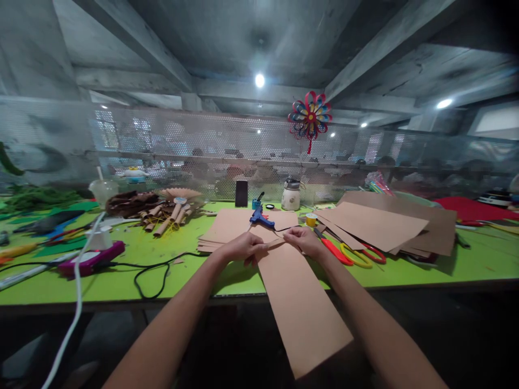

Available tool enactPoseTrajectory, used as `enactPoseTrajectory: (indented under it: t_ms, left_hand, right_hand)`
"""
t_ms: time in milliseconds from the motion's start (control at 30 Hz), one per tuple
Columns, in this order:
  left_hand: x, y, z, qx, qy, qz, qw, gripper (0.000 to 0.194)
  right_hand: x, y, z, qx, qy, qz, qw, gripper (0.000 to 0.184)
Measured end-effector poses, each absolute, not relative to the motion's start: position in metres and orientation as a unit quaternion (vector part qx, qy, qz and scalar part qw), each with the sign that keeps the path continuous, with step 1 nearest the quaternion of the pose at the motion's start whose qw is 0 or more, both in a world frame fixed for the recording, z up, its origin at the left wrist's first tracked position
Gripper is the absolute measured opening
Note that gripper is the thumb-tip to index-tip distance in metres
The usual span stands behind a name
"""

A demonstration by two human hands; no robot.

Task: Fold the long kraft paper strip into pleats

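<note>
A long strip of brown kraft paper (302, 302) runs from my hands toward me, its near end hanging past the table edge. At the far end of the strip, a narrow edge is folded up between my hands. My left hand (243, 247) pinches the left side of that fold, thumb on top. On the right side, the fingertips of my right hand (303, 240) are closed on the same edge. Just beyond the hands, a blue glue gun (261, 218) rests on a stack of brown paper sheets (221, 227).
Scissors with red and yellow handles (357, 256) and more brown sheets (381, 219) lie on the right. To the left are a purple power strip (92, 259), a black cable (152, 267) and rolled paper tubes (172, 219). A jar (291, 195) stands at the back.
</note>
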State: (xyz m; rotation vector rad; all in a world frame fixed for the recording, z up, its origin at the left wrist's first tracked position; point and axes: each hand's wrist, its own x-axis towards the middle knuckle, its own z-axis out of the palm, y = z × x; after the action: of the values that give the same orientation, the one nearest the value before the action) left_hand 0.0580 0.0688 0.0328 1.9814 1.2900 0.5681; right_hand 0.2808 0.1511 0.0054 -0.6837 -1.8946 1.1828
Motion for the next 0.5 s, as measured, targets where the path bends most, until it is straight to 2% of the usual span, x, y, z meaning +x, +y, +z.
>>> enactPoseTrajectory:
  t_ms: [367,500]
  left_hand:
    - [0.0526,0.0758,0.0321,0.758,0.553,0.288,0.192,0.052]
    - [0.0513,0.0763,0.0338,0.757,0.550,0.293,0.197,0.052]
  right_hand:
    - [0.2809,0.1456,0.0138,-0.308,-0.701,0.463,0.447,0.040]
    - [0.2798,0.1484,0.0102,-0.299,-0.696,0.462,0.461,0.041]
